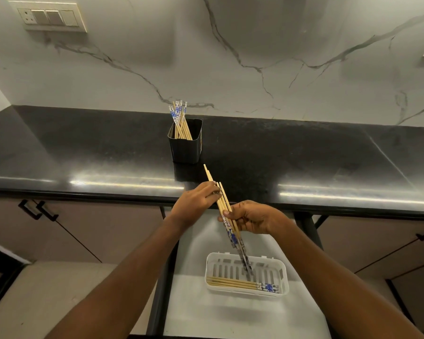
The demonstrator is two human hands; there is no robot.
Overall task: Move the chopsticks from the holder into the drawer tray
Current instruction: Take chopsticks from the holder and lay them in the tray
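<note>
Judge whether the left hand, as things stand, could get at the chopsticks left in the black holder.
Probably not yet: the left hand is gripping the bundle of chopsticks. Otherwise nothing blocks the black holder, which is open-topped.

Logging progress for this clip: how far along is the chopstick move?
Partly done. A few chopsticks already lie in the white tray. Both hands, left hand and right hand, hold a bundle over it. Several more stand in the black holder.
</note>
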